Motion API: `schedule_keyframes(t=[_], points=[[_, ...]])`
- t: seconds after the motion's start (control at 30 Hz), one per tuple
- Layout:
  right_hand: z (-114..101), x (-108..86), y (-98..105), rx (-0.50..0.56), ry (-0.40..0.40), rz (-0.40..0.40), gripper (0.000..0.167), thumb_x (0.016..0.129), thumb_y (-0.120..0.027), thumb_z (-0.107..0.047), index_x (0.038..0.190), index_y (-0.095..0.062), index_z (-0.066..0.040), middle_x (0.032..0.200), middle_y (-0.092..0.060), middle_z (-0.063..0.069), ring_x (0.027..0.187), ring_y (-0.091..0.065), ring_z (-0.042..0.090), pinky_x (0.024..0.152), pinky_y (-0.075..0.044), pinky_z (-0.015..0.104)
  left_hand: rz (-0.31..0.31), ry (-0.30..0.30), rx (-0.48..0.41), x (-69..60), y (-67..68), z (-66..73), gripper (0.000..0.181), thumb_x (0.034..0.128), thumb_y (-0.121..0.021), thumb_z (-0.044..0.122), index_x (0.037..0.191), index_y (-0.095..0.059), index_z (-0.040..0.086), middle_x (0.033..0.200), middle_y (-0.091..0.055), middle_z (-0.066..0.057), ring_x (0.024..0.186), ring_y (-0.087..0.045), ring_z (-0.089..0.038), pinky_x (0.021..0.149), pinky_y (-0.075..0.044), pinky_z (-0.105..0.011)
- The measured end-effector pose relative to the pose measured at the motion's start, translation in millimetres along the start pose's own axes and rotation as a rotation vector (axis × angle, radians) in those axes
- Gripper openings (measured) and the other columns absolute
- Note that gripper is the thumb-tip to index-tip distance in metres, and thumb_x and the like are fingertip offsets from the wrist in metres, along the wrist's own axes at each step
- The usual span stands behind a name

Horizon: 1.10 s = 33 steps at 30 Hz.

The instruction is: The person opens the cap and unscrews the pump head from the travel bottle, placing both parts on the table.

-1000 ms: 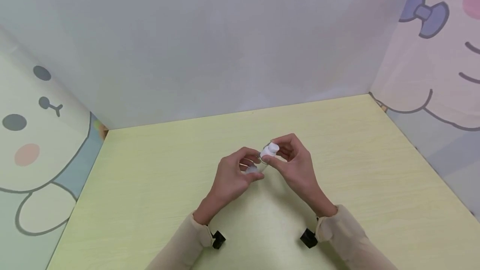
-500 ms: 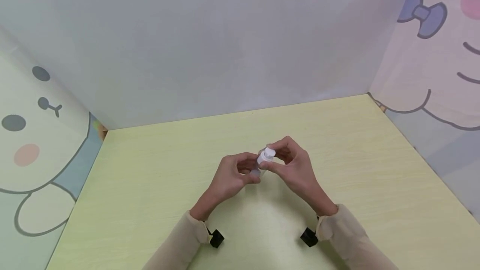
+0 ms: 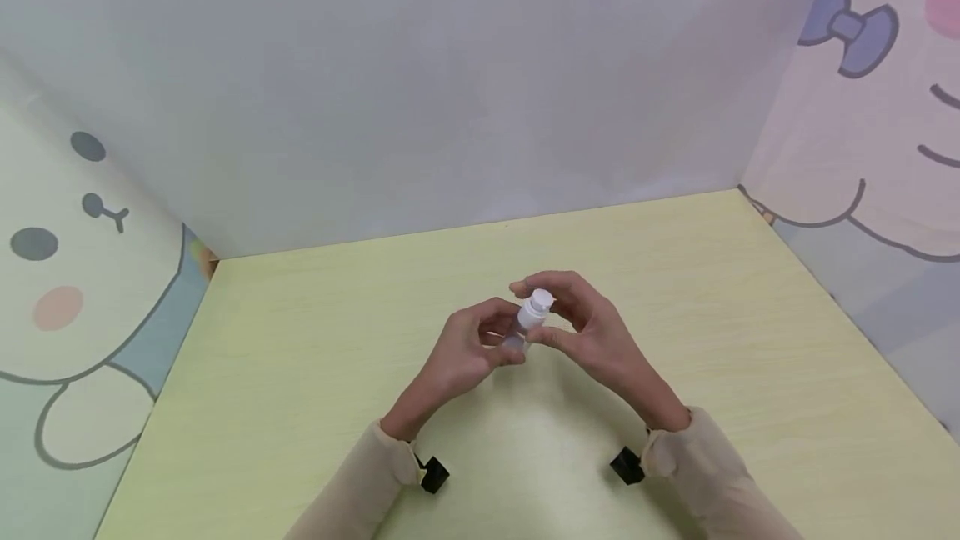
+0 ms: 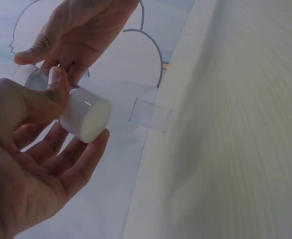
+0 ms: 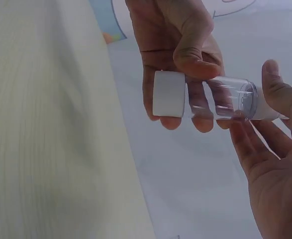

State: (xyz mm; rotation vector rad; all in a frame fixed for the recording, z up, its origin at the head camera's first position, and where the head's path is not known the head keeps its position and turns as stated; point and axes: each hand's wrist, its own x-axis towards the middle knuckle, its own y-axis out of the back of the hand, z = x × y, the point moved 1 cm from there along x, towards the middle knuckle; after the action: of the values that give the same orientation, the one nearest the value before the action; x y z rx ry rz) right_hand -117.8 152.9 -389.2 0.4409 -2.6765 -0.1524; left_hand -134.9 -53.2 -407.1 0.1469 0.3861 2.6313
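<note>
My left hand (image 3: 465,352) grips a small clear pump bottle (image 3: 533,312) with a white pump top. In the right wrist view, its transparent body (image 5: 233,97) and white base (image 5: 169,94) show, with the left thumb over the body and fingers behind. The bottle is tilted, held above the table. My right hand (image 3: 592,323) is round the white top: its thumb is at the collar, while the forefinger reaches past the top with a gap between. Beyond the hands in the left wrist view, a clear plastic cylinder (image 4: 150,115) stands on the table; the head view does not show it.
The pale wooden table (image 3: 315,340) ends against a grey-white wall (image 3: 450,107) at the back. Panels with cartoon drawings (image 3: 90,290) stand along the left and right sides. Both wrists carry small black cameras (image 3: 434,475).
My right fingers have spread away from the white pump top they were pinching, leaving it more visible. The left hand still holds the bottle, which has shifted and tilted slightly.
</note>
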Motion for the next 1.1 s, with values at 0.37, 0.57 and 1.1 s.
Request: schedule_keyframes(t=[0.37, 0.57, 1.1], points=[[-5, 0.6, -6, -0.168, 0.050, 0.216, 0.061, 0.080, -0.084, 0.009, 0.128, -0.047, 0.001, 0.124, -0.055, 0.005, 0.104, -0.065, 0.011, 0.088, -0.058, 0.023, 0.110, -0.027, 0.075, 0.2, -6.5, 5.4, 0.049, 0.0795, -0.090, 0.007, 0.120, -0.068, 0.022, 0.107, -0.076, 0.003, 0.100, -0.069, -0.014, 0.094, -0.060, -0.040], [-5, 1.2, -12, -0.185, 0.026, 0.277, 0.054, 0.080, -0.084, 0.009, 0.118, -0.045, 0.004, 0.112, -0.054, 0.003, 0.094, -0.063, 0.010, 0.080, -0.057, 0.019, 0.140, -0.028, 0.074, -0.3, -9.9, 6.7, 0.051, 0.0778, -0.092, 0.012, 0.118, -0.064, 0.024, 0.108, -0.072, 0.001, 0.098, -0.065, -0.014, 0.091, -0.059, -0.038], [-11, 1.0, -6, -0.101, -0.010, 0.139, 0.047, 0.090, -0.073, 0.010, 0.129, -0.048, 0.000, 0.123, -0.055, 0.006, 0.111, -0.063, 0.011, 0.101, -0.054, 0.021, 0.143, -0.033, 0.099, -0.9, -8.8, 7.5, 0.053, 0.0784, -0.092, 0.011, 0.120, -0.062, 0.024, 0.108, -0.070, 0.005, 0.098, -0.064, -0.013, 0.092, -0.058, -0.035]])
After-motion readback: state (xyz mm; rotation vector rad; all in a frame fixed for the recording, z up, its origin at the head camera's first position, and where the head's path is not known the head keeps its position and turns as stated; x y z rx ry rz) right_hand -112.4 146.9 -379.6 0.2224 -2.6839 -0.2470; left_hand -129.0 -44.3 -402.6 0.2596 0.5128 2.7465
